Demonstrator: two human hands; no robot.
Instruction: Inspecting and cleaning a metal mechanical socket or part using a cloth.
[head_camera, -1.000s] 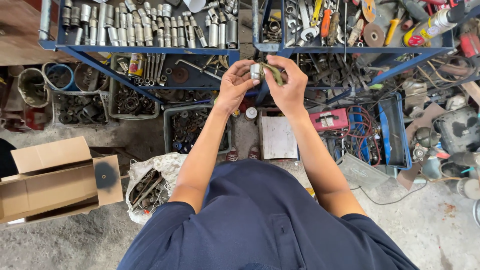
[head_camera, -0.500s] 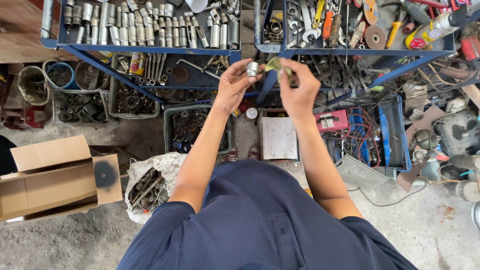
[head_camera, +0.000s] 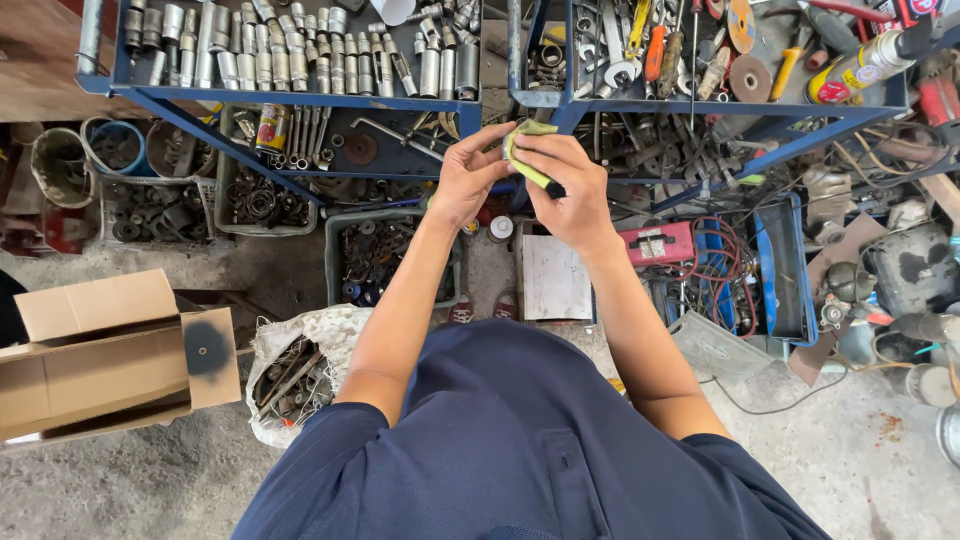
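My left hand (head_camera: 468, 178) and my right hand (head_camera: 572, 195) meet in front of the blue metal rack (head_camera: 300, 98). My right hand is closed around a yellow-green cloth (head_camera: 524, 150), and a small dark end (head_camera: 554, 190) sticks out under it. The fingertips of my left hand pinch the cloth's left edge. The small metal piece seen earlier in my left hand is hidden, so I cannot tell whether it is inside the cloth. Rows of shiny sockets (head_camera: 300, 50) lie on the rack's tray just beyond my hands.
A second blue tray (head_camera: 700, 50) at the right holds wrenches, screwdrivers and discs. Below are a grey crate of small parts (head_camera: 375, 250), a white board (head_camera: 555, 275), red cables (head_camera: 720, 265), a sack of metal scrap (head_camera: 295, 370) and an open cardboard box (head_camera: 95, 350) on the concrete floor.
My hands have come together. The metal piece that showed in my left hand is out of sight, and the cloth now covers the spot between both hands.
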